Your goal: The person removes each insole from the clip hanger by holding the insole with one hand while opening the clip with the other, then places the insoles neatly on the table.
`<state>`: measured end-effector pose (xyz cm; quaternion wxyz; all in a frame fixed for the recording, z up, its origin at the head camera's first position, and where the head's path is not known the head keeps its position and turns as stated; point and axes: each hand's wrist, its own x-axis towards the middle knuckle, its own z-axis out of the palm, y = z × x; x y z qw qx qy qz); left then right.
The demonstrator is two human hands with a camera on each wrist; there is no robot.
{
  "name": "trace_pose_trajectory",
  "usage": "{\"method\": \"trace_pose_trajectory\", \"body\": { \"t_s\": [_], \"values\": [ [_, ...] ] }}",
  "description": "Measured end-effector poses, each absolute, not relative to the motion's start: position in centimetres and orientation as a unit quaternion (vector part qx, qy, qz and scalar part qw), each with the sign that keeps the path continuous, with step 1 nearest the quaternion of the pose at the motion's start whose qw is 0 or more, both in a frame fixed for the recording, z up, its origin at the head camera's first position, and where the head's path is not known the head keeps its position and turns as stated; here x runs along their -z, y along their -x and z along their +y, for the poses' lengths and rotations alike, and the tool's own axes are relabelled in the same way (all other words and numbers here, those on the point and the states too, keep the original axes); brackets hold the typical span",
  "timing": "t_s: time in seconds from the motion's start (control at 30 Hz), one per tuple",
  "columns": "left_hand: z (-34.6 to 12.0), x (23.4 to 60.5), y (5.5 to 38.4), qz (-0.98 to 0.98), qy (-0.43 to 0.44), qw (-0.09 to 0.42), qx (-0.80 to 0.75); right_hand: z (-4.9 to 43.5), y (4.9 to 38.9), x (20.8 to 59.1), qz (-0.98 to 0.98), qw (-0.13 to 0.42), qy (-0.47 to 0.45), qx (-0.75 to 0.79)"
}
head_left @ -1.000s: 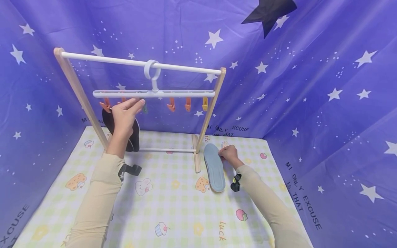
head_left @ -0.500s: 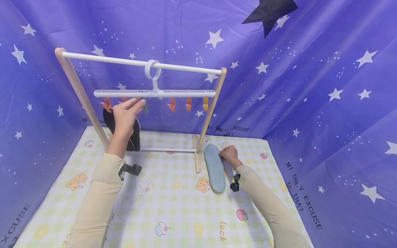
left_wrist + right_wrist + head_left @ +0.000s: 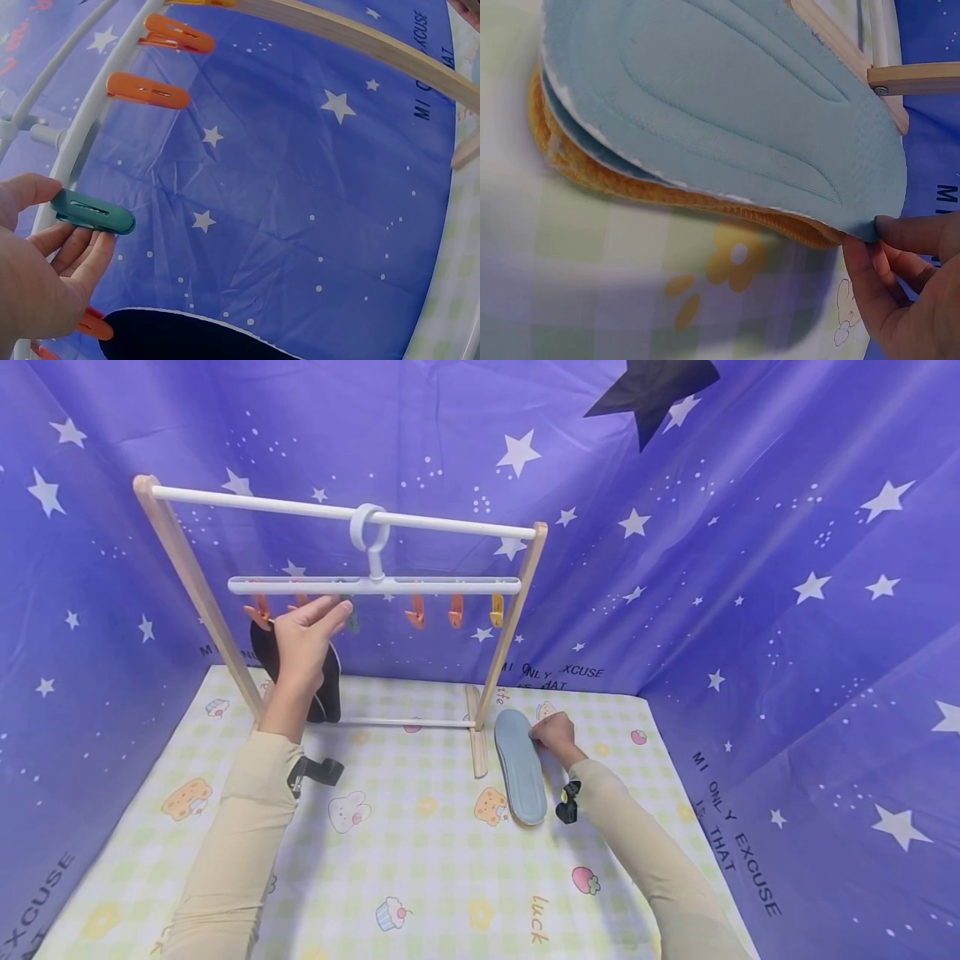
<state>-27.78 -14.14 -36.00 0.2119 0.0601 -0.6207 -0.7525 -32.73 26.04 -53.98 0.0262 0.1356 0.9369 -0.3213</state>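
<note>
Many white stars [image 3: 518,453] dot the purple curtain [image 3: 450,402] behind a green-and-white checked table [image 3: 442,860]. Beside the rack [image 3: 510,627], the blue insole [image 3: 520,768] shows a grooved top and orange layer [image 3: 615,182] beneath; the right hand [image 3: 555,732] pinches its edge, the left hand [image 3: 302,643] a green clip [image 3: 94,212].

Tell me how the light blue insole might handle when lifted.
The light blue insole likely flexes: its edge looks thin. It's probably light, being slim for its length. The orange layer beneath might separate: their edges look parted.
</note>
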Motion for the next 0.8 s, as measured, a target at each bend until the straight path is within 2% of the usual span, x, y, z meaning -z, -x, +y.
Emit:
{"method": "trace_pose_trajectory", "body": {
  "t_s": [0.8],
  "values": [
    [-14.27, 36.92, 27.75, -0.640, -0.022, 0.217, 0.737, 25.65, 32.23, 53.62, 0.926, 0.028, -0.147, 0.346]
  ]
}}
